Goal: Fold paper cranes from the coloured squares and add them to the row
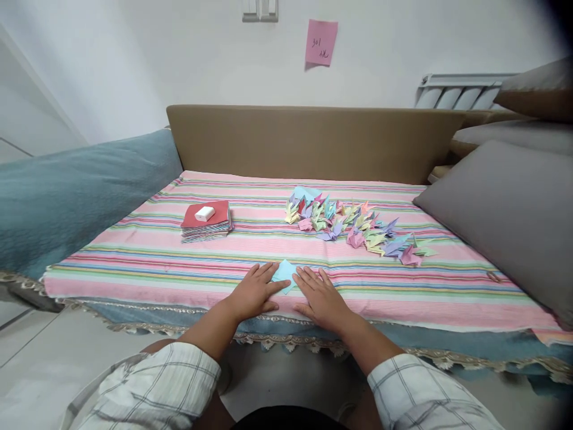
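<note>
A small folded piece of light blue paper (285, 272) lies flat on the striped cloth, one corner pointing away from me. My left hand (256, 291) rests on its left side, fingers spread, the index finger reaching across the paper's lower part. On the right, my right hand (321, 297) lies flat with its fingers apart, the fingertips at the paper's right edge. Beyond my hands sits a group of many-coloured folded paper cranes (333, 222). To the left is a stack of square paper sheets (206, 228), red on top, with a small white box-shaped object (205, 214) on it.
The pink striped cloth (134, 257) covers a sofa seat with a brown backrest (304, 143). A blue-covered armrest (89, 185) stands at the left. Grey cushions (501, 209) are piled at the right. Behind, a pink note (321, 42) sticks to the wall.
</note>
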`<state>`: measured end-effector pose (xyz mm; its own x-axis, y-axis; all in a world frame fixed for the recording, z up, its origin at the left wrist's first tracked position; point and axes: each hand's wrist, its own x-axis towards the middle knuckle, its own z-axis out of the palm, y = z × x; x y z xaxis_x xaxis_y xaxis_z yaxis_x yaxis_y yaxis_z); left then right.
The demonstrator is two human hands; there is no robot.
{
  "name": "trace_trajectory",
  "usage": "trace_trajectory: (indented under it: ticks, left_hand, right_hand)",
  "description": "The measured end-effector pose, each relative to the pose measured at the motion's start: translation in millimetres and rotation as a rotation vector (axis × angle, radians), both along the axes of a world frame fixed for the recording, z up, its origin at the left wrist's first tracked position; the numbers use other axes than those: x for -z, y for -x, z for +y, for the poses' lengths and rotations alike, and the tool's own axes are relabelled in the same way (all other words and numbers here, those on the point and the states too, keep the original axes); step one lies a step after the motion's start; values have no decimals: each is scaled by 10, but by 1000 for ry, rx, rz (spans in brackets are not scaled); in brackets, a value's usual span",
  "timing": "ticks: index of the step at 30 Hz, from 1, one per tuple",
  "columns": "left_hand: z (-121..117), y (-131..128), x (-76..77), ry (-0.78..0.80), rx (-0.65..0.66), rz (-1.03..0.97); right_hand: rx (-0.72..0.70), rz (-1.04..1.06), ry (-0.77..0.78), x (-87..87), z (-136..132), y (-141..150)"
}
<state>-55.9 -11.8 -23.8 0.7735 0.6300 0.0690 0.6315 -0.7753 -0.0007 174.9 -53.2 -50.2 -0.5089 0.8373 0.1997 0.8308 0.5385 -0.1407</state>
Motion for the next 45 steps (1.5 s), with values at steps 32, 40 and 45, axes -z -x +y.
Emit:
trace_trajectory:
  ticks: [32,40,45]
  left_hand:
    - [-99,-421,-89,-113,-5,-233]
    - [-32,-384,120,-132,-76,-133]
    - [-49,-269,111,-108,-124,-96]
  right_hand:
    - [33,22,25,-33,-13,54]
    - [21,25,27,-24,7,32]
    - [13,25,9,13,13,8]
